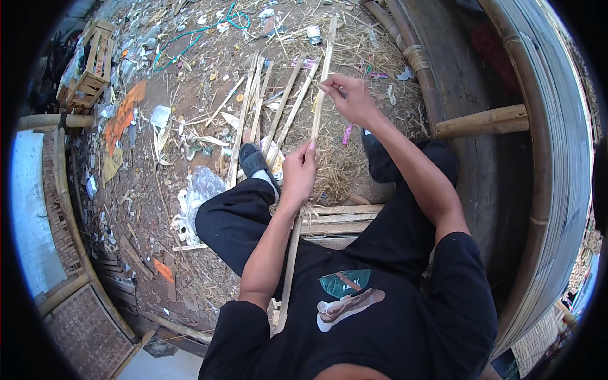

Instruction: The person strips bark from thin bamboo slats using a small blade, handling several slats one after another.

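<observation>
A long, pale bamboo strip (pixel 327 50) runs from the upper middle down past my lap, its lower end lying against my shirt. My left hand (pixel 299 172) is closed around it near its middle, thumb pressed along it. Farther up, my right hand (pixel 352 99) is pinched at the strip's right edge. Whatever lies between those fingertips is too small to make out. Beyond my left foot, several more bamboo strips (pixel 282 101) lean and lie on the littered ground, pointing away from me.
Bamboo slats (pixel 345 218) lie between my legs. A clear plastic bag (pixel 201 193) is beside my left knee. A wooden crate (pixel 94 63) stands far left. Along my right runs a bamboo frame with a crossbar (pixel 484 120). Straw, scraps and a teal cord (pixel 212 25) litter the ground.
</observation>
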Demonstrator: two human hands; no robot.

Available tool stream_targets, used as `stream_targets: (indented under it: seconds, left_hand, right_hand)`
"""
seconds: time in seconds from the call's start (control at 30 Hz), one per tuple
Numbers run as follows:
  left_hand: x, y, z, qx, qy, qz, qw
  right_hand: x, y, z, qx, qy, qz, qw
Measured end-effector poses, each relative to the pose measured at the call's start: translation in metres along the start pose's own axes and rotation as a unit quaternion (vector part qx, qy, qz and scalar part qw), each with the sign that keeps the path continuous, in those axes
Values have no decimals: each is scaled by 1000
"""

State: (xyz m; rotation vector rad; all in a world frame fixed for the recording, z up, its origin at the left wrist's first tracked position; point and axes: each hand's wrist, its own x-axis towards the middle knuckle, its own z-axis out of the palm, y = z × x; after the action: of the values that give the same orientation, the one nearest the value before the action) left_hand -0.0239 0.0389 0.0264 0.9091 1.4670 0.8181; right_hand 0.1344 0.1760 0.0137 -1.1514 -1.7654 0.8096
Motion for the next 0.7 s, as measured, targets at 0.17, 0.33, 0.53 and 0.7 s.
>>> stream_targets:
  seconds: [0.17, 0.33, 0.53, 0.7]
  left_hand:
    - [20, 11, -21, -2, 63, -10, 998]
    - [22, 8, -29, -21, 55, 34, 998]
    - [12, 18, -22, -30, 16, 12, 999]
    - [11, 9, -16, -57, -117, -3, 992]
  right_hand:
    - [-9, -10, -8, 5, -165, 38, 986]
    - [-13, 3, -19, -61, -329, 11, 942]
    - [5, 25, -25, -66, -236, 73, 967]
    - [28, 18, -38, 105, -6, 193, 976]
